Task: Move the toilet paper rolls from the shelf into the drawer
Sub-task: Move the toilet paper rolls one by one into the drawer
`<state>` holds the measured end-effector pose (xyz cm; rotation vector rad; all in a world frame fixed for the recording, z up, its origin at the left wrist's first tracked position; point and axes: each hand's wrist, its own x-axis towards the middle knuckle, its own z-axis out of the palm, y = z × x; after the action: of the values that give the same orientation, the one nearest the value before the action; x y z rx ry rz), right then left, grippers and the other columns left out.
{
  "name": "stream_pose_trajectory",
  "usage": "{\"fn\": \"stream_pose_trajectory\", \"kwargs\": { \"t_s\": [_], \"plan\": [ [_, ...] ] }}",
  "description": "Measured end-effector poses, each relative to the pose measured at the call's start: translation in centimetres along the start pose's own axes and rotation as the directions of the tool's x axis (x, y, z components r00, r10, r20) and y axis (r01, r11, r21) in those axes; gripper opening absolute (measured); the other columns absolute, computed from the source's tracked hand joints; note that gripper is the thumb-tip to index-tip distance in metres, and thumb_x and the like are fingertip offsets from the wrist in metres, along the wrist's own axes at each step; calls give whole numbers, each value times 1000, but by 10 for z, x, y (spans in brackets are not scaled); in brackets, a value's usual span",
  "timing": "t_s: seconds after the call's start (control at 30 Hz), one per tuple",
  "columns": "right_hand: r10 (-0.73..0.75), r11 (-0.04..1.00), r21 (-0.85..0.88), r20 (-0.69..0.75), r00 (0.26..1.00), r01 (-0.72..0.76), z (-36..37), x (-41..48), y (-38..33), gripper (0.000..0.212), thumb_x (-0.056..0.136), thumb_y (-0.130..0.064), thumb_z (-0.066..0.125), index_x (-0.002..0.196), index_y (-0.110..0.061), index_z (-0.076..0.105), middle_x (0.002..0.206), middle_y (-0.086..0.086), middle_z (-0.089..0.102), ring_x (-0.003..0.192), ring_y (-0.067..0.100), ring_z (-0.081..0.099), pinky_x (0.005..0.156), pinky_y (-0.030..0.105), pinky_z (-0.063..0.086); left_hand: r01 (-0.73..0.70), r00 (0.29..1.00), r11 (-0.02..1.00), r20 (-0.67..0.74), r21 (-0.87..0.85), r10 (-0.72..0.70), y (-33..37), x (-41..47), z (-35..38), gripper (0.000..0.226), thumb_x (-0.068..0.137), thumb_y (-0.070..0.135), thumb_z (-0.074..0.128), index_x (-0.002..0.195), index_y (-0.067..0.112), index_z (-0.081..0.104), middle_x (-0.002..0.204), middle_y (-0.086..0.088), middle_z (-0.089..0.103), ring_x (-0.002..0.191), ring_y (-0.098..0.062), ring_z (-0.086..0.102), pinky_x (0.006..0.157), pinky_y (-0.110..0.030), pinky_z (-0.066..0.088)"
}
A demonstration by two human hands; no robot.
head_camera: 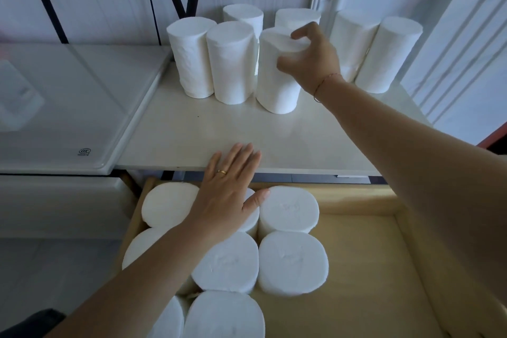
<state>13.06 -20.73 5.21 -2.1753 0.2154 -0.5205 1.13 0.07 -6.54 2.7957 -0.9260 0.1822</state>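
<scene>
Several white toilet paper rolls stand upright at the back of the white shelf [247, 134]. My right hand [310, 60] is closed around the top of the front middle roll [277, 82], which leans slightly. Below the shelf, the wooden drawer [365, 241] is pulled out, with several rolls [290, 261] standing on end in its left half. My left hand [227, 195] lies flat with fingers spread, resting on a back-row roll in the drawer, fingertips reaching over the shelf's front edge.
A white appliance top [68, 107] with a small logo adjoins the shelf on the left. White panelled walls rise behind and at the right. The right half of the drawer shows bare wood.
</scene>
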Motion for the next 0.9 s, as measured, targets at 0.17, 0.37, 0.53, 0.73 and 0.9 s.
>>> {"fn": "stream_pose_trajectory", "kwargs": {
  "t_s": [0.17, 0.37, 0.53, 0.73, 0.9],
  "plan": [
    [-30, 999, 38, 10, 1000, 29, -41, -49, 10, 43, 68, -23, 67, 109, -26, 55, 84, -8, 54, 67, 14, 51, 59, 30, 50, 18, 999, 1000, 39, 7, -18, 8, -10, 2, 70, 88, 63, 0, 146, 26, -10, 157, 7, -12, 141, -8, -21, 116, -39, -10],
    [-128, 991, 64, 106, 986, 122, -106, -121, 27, 41, 73, -15, 74, 109, -23, 56, 99, -2, 61, 78, 8, 59, 66, 17, 50, -32, 998, 999, 51, -1, 32, 22, -24, 3, 73, 86, 65, 0, 147, 27, -4, 155, 7, -14, 141, -8, -20, 114, -34, -13],
    [-178, 972, 200, 306, 935, 120, -178, -172, 54, 47, 69, -11, 79, 104, -33, 58, 108, -1, 63, 94, 19, 64, 82, 28, 57, -81, 986, 991, 134, -103, 94, 25, -35, 9, 75, 83, 68, 2, 147, 30, -5, 149, 16, -21, 138, -2, -24, 109, -25, -21],
    [-29, 999, 32, 441, 897, 17, -174, -202, 102, 49, 69, -3, 77, 107, -27, 57, 113, 4, 60, 100, 22, 62, 87, 38, 57, -81, 978, 994, 187, -70, 93, 27, -35, 13, 73, 85, 69, 1, 147, 30, -5, 149, 17, -18, 136, 2, -18, 110, -26, -18],
    [43, 995, -94, 579, 814, 14, -146, -217, 146, 58, 69, -3, 79, 114, -27, 51, 114, -1, 53, 108, 20, 57, 89, 34, 56, -82, 978, 995, 189, -64, 93, 33, -39, 13, 74, 84, 66, 4, 147, 29, -5, 151, 15, -16, 142, -4, -13, 114, -31, -13]
  ]
}}
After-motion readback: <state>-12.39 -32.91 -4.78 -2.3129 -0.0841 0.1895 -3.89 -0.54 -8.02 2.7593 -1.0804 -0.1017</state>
